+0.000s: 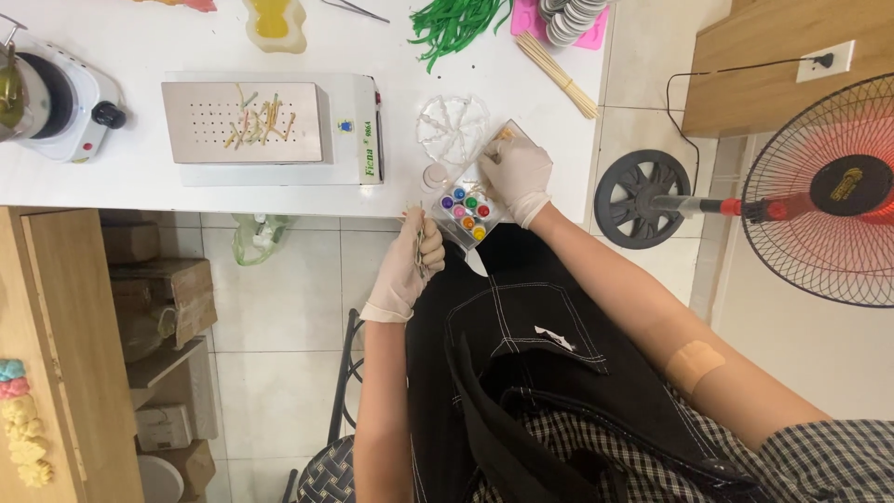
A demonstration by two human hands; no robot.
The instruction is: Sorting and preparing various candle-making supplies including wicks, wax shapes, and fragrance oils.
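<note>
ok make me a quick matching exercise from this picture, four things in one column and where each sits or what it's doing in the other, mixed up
Things:
1. left hand
2. right hand
3. hot plate
4. fan

Places or states:
A. far left end of the white table
B. on the floor, right of the table
C. gloved, on the paint box
D. gloved, holding tweezers below the table edge

Pairs: 1-D, 2-C, 3-A, 4-B

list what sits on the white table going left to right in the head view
Small electric hotplate → white machine with a perforated metal plate → clear round divided dish → clear box of coloured paint pots, with the gloved right hand on it → bundle of wooden skewers
</note>
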